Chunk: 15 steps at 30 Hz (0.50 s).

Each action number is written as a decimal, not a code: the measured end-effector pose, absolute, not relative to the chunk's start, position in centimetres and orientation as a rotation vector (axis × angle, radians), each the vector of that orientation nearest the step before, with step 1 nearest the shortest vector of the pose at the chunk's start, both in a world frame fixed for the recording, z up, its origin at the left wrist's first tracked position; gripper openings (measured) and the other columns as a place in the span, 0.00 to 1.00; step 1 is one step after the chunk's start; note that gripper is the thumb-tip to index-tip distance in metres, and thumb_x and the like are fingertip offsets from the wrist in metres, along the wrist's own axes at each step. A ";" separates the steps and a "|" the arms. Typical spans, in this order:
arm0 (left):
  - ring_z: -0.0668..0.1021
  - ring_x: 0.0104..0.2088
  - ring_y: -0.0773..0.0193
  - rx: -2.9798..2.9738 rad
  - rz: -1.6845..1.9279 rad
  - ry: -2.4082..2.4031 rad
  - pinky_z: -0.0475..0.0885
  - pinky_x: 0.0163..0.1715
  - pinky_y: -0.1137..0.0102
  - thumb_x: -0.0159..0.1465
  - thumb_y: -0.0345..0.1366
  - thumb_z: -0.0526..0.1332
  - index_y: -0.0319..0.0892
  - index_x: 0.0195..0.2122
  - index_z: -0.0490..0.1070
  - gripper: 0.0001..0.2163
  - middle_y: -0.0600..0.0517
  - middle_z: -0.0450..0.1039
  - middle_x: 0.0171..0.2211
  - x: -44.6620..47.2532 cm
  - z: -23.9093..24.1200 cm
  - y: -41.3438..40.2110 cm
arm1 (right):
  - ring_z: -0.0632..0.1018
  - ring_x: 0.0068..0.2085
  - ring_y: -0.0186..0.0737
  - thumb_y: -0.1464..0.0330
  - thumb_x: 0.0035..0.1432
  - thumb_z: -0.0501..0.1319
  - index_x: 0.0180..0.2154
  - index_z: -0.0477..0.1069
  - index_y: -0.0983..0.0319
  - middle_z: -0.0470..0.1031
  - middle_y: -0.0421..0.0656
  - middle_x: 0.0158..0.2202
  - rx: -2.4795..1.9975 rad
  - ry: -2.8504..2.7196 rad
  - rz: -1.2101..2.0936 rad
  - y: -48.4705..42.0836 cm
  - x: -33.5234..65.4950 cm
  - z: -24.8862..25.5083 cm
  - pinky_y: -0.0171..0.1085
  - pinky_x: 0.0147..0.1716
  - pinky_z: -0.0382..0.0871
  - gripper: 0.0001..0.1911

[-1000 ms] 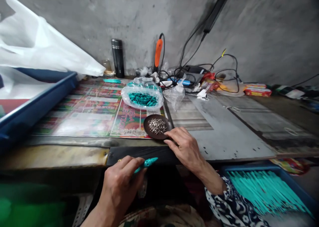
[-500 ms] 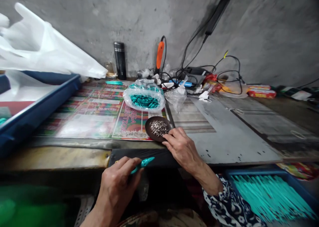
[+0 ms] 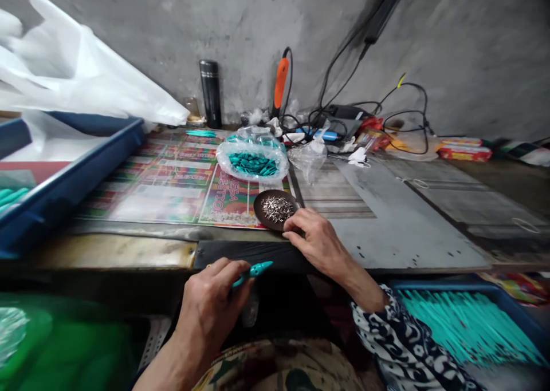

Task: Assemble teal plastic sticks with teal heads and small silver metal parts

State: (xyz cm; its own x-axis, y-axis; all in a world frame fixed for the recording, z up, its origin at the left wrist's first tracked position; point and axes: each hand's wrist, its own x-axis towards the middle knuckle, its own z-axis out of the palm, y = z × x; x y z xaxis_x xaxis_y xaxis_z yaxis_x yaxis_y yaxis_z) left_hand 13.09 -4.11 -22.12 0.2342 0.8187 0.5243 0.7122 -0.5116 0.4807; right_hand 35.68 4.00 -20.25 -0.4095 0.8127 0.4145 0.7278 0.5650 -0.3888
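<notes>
My left hand (image 3: 217, 299) is closed around a pointed teal plastic piece (image 3: 259, 269) with small dark holes, its tip sticking out to the right in front of the table edge. My right hand (image 3: 313, 236) is at the near right rim of a small brown dish (image 3: 260, 218), thumb and fingers pinched together. Whatever those fingertips hold, if anything, is too small to make out. Many tiny shiny metal pieces (image 3: 278, 208) lie heaped in the dish. Behind it sits a clear plastic bag (image 3: 221, 161) opened around teal plastic pieces (image 3: 253, 164).
A blue tray (image 3: 86, 179) with white sheeting (image 3: 98, 76) stands at left. Lower right, another blue tray (image 3: 526, 316) holds long teal pieces (image 3: 468, 325). Along the wall are a black flask (image 3: 210, 96), an orange-handled tool (image 3: 281, 83) and tangled cables (image 3: 326, 116).
The view has tipped downward a little, so the table sits higher in the picture. My right fingertips have drawn back slightly toward the dish's near rim. My left hand still grips the teal piece.
</notes>
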 end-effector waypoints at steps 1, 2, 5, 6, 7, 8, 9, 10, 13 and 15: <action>0.79 0.24 0.67 2.345 1.116 1.476 0.72 0.24 0.76 0.65 0.33 0.60 0.43 0.35 0.77 0.06 0.55 0.76 0.26 13.1 -22.1 -4.2 | 0.72 0.36 0.41 0.81 0.54 0.65 0.28 0.71 0.62 0.74 0.41 0.30 -1.190 -2.193 0.263 3.4 35.4 -20.1 0.38 0.37 0.64 0.09; 0.79 0.24 0.66 2.335 1.092 1.480 0.72 0.24 0.75 0.64 0.32 0.61 0.43 0.35 0.77 0.05 0.55 0.76 0.26 13.2 -22.1 -4.3 | 0.73 0.35 0.40 0.80 0.55 0.64 0.29 0.71 0.62 0.73 0.40 0.30 -1.148 -2.148 0.347 2.6 35.1 -19.9 0.37 0.36 0.64 0.08; 0.79 0.25 0.65 2.307 1.034 1.489 0.72 0.24 0.75 0.61 0.31 0.64 0.43 0.36 0.77 0.04 0.55 0.76 0.27 13.3 -22.3 -4.6 | 0.73 0.33 0.36 0.77 0.59 0.62 0.30 0.71 0.62 0.73 0.39 0.30 -1.065 -2.022 0.611 0.3 34.0 -19.4 0.34 0.34 0.64 0.06; 0.79 0.25 0.65 2.301 1.018 1.489 0.72 0.24 0.75 0.61 0.30 0.64 0.43 0.37 0.77 0.04 0.55 0.76 0.27 13.4 -22.3 -4.6 | 0.73 0.32 0.35 0.76 0.59 0.62 0.31 0.71 0.62 0.72 0.38 0.29 -1.050 -1.986 0.671 -0.4 33.7 -19.3 0.33 0.33 0.64 0.05; 0.79 0.25 0.65 2.299 1.002 1.487 0.72 0.24 0.75 0.61 0.30 0.64 0.44 0.37 0.78 0.04 0.55 0.76 0.27 13.4 -22.3 -4.7 | 0.73 0.32 0.34 0.75 0.59 0.62 0.31 0.71 0.62 0.72 0.38 0.30 -1.037 -1.958 0.716 -0.9 33.4 -19.2 0.33 0.33 0.64 0.05; 0.79 0.25 0.65 2.299 0.993 1.484 0.72 0.24 0.75 0.61 0.30 0.64 0.44 0.37 0.78 0.05 0.55 0.76 0.27 13.5 -22.2 -4.8 | 0.73 0.32 0.34 0.75 0.60 0.62 0.31 0.72 0.62 0.72 0.39 0.30 -1.024 -1.937 0.749 -1.4 33.2 -19.1 0.33 0.33 0.65 0.05; 0.78 0.25 0.65 2.305 0.995 1.478 0.71 0.24 0.75 0.61 0.30 0.64 0.44 0.37 0.78 0.04 0.55 0.75 0.26 13.6 -22.2 -4.8 | 0.73 0.33 0.35 0.74 0.60 0.61 0.31 0.72 0.62 0.73 0.39 0.30 -1.009 -1.922 0.775 -1.7 33.0 -19.2 0.33 0.34 0.65 0.05; 0.78 0.25 0.65 2.314 0.993 1.471 0.71 0.24 0.75 0.61 0.30 0.64 0.43 0.37 0.78 0.04 0.55 0.75 0.26 13.7 -22.1 -4.8 | 0.73 0.34 0.36 0.74 0.60 0.61 0.31 0.72 0.63 0.73 0.40 0.30 -0.996 -1.912 0.800 -1.8 32.8 -19.2 0.34 0.36 0.65 0.05; 0.78 0.25 0.65 2.336 0.987 1.459 0.72 0.24 0.74 0.61 0.30 0.64 0.43 0.36 0.78 0.04 0.54 0.75 0.26 13.9 -21.9 -5.0 | 0.74 0.36 0.38 0.73 0.61 0.61 0.31 0.72 0.63 0.74 0.41 0.32 -0.974 -1.889 0.892 -1.9 32.6 -19.6 0.36 0.39 0.66 0.05; 0.78 0.25 0.64 2.344 0.981 1.457 0.72 0.24 0.74 0.61 0.30 0.64 0.43 0.36 0.78 0.04 0.54 0.75 0.26 14.0 -21.9 -5.1 | 0.74 0.37 0.38 0.72 0.61 0.61 0.31 0.73 0.63 0.74 0.42 0.32 -0.982 -1.872 0.938 -1.8 32.6 -19.8 0.36 0.40 0.67 0.05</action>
